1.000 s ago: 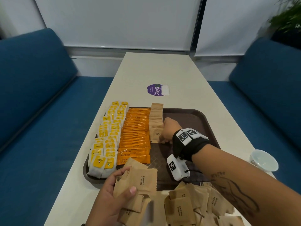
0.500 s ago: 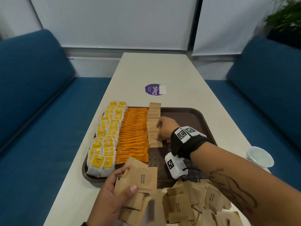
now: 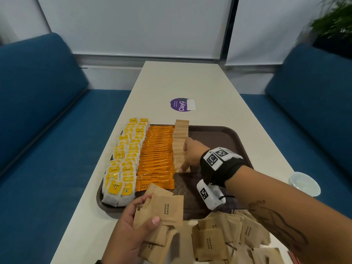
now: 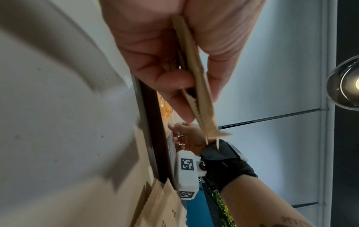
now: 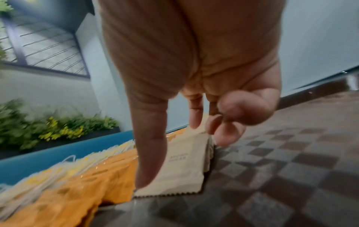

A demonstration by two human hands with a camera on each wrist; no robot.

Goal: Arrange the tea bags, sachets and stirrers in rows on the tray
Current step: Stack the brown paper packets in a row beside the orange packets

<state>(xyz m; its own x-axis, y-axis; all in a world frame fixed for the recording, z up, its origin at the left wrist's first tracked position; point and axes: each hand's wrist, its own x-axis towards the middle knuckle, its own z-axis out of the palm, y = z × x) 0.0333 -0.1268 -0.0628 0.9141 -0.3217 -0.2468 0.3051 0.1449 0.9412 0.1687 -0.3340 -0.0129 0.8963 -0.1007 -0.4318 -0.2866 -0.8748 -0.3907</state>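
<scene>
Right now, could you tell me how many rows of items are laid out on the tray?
3: tea bags along the tray's left edge, orange sachets beside them, brown sugar sachets next, unfinished. Stirrers aren't visible.

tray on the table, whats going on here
A person is filling a brown tray with rows: tea bags, orange sachets, then brown sugar packets. The right hand touches the nearest packet in that row. The left hand grips a bunch of sugar packets; more lie loose on the table.
</scene>
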